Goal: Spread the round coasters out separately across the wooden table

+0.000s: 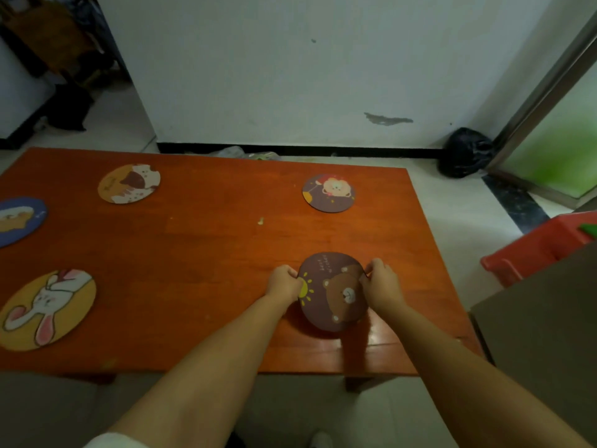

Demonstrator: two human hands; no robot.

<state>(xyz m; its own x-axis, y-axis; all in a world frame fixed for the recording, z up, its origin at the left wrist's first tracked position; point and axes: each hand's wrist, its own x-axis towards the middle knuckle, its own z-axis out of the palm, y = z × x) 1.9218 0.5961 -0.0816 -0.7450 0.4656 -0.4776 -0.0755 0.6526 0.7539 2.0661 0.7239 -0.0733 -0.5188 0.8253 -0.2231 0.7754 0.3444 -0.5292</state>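
Both hands are on the same coaster here, near the right front of the orange-brown wooden bench [200, 260]. It is the dark brown bear coaster [332, 291], with a yellow sun at its left edge and a bear face lower right. The left hand [284, 282] is clenched onto its left rim, right over that sun, and the right hand [382, 281] pinches the right rim by the bear's ear. The disc looks tilted, its far edge raised a little off the bench, though whether the near edge touches the wood is hard to tell.

Four more coasters lie flat and well apart from one another. Far right, a purple coaster [329, 193] with a small round-faced animal. Far left, an orange coaster [129, 183] with cats on it. At the left edge, a blue coaster [19, 221], partly cut off by the frame. Near left, a big yellow rabbit coaster [48, 310].

A tiny pale scrap [260, 221] sits mid-bench. Off to the right on the floor, a red plastic stool [536, 250], and against the wall a black bag [465, 153].
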